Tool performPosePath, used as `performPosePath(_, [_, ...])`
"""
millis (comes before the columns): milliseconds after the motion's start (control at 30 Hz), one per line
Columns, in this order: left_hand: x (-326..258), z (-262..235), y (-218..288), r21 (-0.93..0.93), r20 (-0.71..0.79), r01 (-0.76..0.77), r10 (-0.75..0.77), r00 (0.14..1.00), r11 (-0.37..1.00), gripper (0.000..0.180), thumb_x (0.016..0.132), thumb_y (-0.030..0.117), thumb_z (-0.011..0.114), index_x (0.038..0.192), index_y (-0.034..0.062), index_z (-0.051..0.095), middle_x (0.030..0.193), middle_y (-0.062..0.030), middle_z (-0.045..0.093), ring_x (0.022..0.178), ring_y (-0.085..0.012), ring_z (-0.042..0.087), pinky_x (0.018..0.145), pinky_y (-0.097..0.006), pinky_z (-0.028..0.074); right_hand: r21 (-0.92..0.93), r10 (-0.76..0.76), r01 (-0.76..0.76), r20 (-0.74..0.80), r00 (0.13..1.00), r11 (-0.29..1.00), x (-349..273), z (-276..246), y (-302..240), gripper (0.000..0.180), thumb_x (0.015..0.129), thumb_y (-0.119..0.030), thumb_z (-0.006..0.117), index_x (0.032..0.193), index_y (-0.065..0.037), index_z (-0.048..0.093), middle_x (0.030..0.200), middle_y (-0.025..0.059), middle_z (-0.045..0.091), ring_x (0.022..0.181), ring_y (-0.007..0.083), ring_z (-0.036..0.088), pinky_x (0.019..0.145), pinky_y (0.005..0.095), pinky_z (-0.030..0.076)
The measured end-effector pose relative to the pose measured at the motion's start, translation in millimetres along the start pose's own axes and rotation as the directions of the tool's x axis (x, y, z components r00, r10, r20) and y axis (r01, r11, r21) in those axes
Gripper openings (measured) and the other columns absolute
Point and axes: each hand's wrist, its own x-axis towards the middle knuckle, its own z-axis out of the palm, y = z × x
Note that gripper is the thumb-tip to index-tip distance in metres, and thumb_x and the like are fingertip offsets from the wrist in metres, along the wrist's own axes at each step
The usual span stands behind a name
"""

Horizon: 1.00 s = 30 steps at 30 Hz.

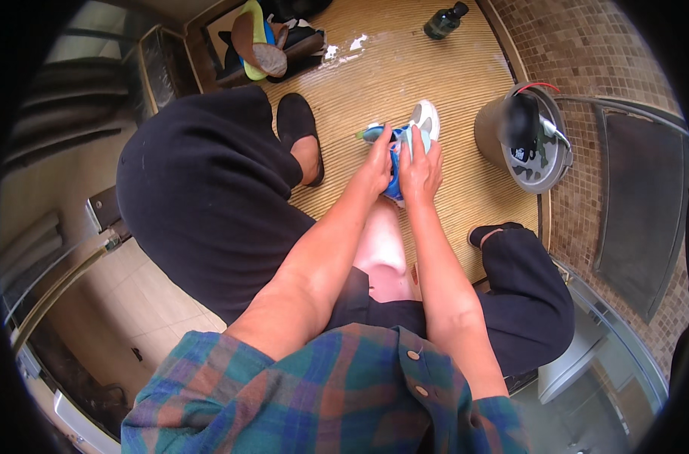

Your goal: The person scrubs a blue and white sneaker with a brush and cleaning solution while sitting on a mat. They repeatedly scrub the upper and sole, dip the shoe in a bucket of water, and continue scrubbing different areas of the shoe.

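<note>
Hands together over my knee: my left hand (376,160) and right hand (420,168) both grasp a white-and-blue sneaker (414,132) above the ribbed floor mat (405,68), fingers clenched around it.

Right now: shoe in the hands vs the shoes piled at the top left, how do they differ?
The held shoe is white and blue; the piled shoes show a tan sole and a yellow-green edge. The held shoe is gripped by the left hand and right hand above the woven mat; the piled shoes lie untouched at the mat's far corner, one sole turned up. Both are footwear over the same mat.
</note>
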Motion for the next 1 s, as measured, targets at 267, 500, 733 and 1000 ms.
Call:
performPosePath(267, [16, -10, -2, -0.196, -0.098, -0.23, 0.214, 0.972, 0.953, 0.044, 0.099, 0.045, 0.04, 0.117, 0.0065, 0.05, 0.112, -0.0092, 0.059, 0.111, -0.023, 0.054, 0.102, -0.041, 0.039, -0.007, -0.04, 0.04, 0.053, 0.998, 0.999, 38, 13, -9, 0.041, 0.081, -0.029, 0.067, 0.121, -0.021, 0.062, 0.104, 0.0169, 0.053, 0.097, 0.0376, 0.055, 0.08, 0.0467, 0.05])
performPosePath(500, [1, -1, 9, -0.327, -0.129, -0.063, 0.021, 0.991, 0.943, 0.056, 0.101, 0.046, 0.032, 0.129, 0.0004, 0.046, 0.125, -0.0187, 0.056, 0.117, -0.0318, 0.053, 0.101, -0.045, 0.043, 0.096, -0.13, 0.116, 0.154, 0.98, 0.989, -15, -16, -22, 0.048, 0.079, -0.024, 0.069, 0.126, -0.022, 0.06, 0.113, 0.0181, 0.051, 0.101, 0.0383, 0.053, 0.085, 0.0461, 0.048])
performPosePath(733, [19, -16, -5, -0.146, -0.115, -0.189, 0.173, 0.978, 0.971, 0.036, 0.096, 0.023, 0.053, 0.126, 0.0033, 0.052, 0.117, -0.0149, 0.061, 0.108, -0.0252, 0.059, 0.091, -0.039, 0.05, -0.155, -0.074, 0.085, 0.077, 0.994, 0.984, 35, 14, -9, 0.043, 0.082, -0.028, 0.066, 0.124, -0.024, 0.06, 0.109, 0.0168, 0.051, 0.093, 0.0364, 0.053, 0.082, 0.0458, 0.047])
performPosePath(1000, [19, -21, 14, -0.229, -0.161, -0.22, 0.186, 0.969, 0.948, 0.038, 0.083, -0.004, 0.061, 0.12, 0.0031, 0.053, 0.112, -0.0132, 0.062, 0.104, -0.0289, 0.061, 0.091, -0.044, 0.051, 0.8, 0.356, -0.479, 0.357, 0.864, 0.362, 37, -4, 23, 0.046, 0.095, -0.022, 0.053, 0.136, -0.003, 0.047, 0.12, 0.0182, 0.06, 0.106, 0.0262, 0.059, 0.089, 0.0348, 0.047])
